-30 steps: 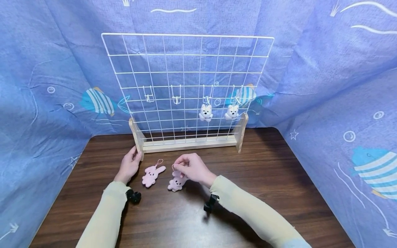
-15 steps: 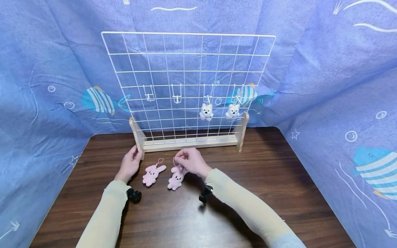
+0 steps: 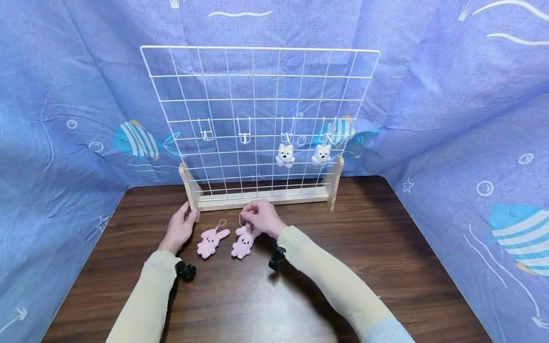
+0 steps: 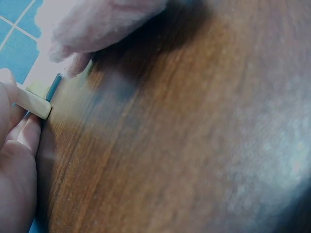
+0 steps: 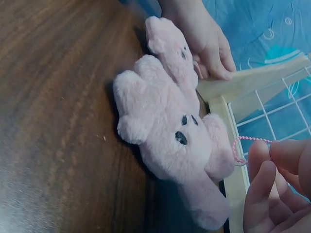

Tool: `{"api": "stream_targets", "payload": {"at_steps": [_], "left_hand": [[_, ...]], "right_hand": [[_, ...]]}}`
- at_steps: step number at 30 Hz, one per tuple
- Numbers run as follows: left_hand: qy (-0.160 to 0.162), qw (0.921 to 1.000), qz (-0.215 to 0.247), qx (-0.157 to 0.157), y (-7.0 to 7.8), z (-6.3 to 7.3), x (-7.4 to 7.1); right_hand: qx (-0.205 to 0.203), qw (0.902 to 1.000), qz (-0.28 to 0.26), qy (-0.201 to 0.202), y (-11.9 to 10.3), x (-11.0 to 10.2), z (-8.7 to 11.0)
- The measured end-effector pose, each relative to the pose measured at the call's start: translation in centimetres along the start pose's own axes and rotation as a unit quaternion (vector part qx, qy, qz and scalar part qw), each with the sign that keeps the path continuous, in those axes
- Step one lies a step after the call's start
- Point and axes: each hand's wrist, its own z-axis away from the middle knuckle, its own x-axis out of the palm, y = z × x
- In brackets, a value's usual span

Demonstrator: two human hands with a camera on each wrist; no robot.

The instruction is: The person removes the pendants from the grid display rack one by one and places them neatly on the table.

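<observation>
My right hand (image 3: 263, 219) pinches the pink bead chain (image 5: 252, 139) of a pink plush bunny keychain (image 3: 242, 244) between thumb and fingers. In the right wrist view this bunny leans up from the table, its feet low and its ears towards the chain. A second pink bunny keychain (image 3: 208, 243) lies to its left, its loop pointing to the back. At the left end of the wire grid rack, my left hand (image 3: 179, 227) grips the wooden foot (image 4: 35, 103), thumb on one side and fingers on the other.
Two white plush dog charms (image 3: 285, 156) hang from hooks on the right half of the grid. Two bare hooks (image 3: 244, 138) sit on its left half. The rack's wooden base (image 3: 259, 199) stands near the table's back edge, before a blue fish-print curtain (image 3: 86, 71).
My right hand has moved back towards the rack and slightly left, drawing the bunny's head up by its chain. The left hand stays at the wooden foot.
</observation>
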Motion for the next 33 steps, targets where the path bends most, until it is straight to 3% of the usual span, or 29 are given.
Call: {"api": "stream_targets", "payload": {"at_steps": [10, 22, 29, 33], "left_hand": [[0.002, 0.9999, 0.0, 0.011, -0.1, 0.0, 0.0], [-0.004, 0.9999, 0.016, 0.002, 0.0, 0.1, 0.0], [0.0, 1.0, 0.006, 0.006, 0.0, 0.1, 0.0], [0.001, 0.9999, 0.0, 0.011, -0.1, 0.2, 0.0]], "right_hand": [[-0.014, 0.9988, 0.043, 0.018, -0.2, 0.0, -1.1], [-0.023, 0.9952, 0.093, 0.02, 0.3, 0.2, -1.5], [-0.024, 0.999, 0.036, 0.008, 0.5, -0.3, -0.9], [-0.035, 0.9988, 0.031, 0.017, 0.6, -1.0, -0.5]]}}
